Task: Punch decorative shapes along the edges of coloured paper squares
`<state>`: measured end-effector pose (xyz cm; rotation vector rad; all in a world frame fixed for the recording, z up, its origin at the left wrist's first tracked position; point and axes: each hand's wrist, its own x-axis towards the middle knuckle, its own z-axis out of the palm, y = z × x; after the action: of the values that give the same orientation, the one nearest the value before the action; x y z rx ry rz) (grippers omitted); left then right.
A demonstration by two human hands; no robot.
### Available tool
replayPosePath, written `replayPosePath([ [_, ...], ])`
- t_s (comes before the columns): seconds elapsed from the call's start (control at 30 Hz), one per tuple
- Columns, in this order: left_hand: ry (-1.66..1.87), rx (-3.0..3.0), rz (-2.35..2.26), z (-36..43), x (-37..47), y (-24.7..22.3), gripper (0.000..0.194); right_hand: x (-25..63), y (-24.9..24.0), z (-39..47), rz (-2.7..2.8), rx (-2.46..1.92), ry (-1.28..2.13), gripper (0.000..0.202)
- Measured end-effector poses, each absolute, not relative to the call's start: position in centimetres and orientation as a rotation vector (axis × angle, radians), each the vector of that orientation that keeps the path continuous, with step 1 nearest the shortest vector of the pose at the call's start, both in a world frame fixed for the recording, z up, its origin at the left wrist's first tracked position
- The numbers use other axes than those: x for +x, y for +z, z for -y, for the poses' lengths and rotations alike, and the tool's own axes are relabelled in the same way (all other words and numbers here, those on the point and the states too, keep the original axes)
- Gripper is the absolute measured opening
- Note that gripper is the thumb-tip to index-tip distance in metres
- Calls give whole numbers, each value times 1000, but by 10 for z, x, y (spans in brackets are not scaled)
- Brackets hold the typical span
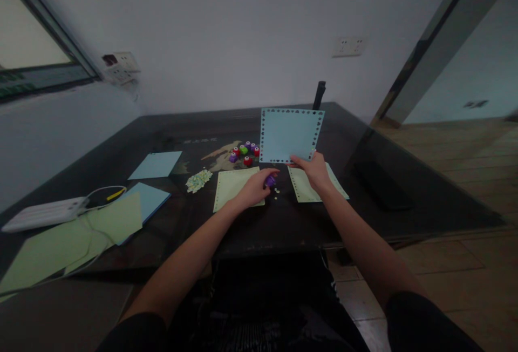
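My right hand (313,171) pinches the lower edge of a blue paper square (289,135) with small shapes punched along its borders, held up above the table. My left hand (256,187) is closed around a small purple punch (270,180). Under the left hand lies a pale green sheet (231,182) with a punched border. Another punched green sheet (301,187) lies below the right hand. A few tiny paper bits (276,191) are between the two sheets. Several red, purple and green punches (243,150) stand behind the left sheet.
A pile of paper bits (198,180) lies left of the green sheet. Further left are a blue sheet (156,165), stacked green papers (73,238) and a white power strip (46,214) with a cable. A black phone-like object (382,184) lies right; a black upright object (319,95) stands behind the blue square.
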<state>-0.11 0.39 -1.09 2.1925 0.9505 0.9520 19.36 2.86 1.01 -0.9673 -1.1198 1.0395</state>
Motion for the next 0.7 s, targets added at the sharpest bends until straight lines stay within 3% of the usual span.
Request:
replayPosePath([
  [0.17, 923, 2191, -894, -4, -1, -11, 69, 194, 9, -30, 1131, -980, 1046, 34],
  [0.4, 936, 2151, -1051, -6, 0, -16, 40, 193, 10, -28, 1125, -953, 1037, 34],
  [0.7, 937, 1992, -1167, -11, 5, -24, 28, 193, 8, -31, 1097, -943, 1048, 37],
])
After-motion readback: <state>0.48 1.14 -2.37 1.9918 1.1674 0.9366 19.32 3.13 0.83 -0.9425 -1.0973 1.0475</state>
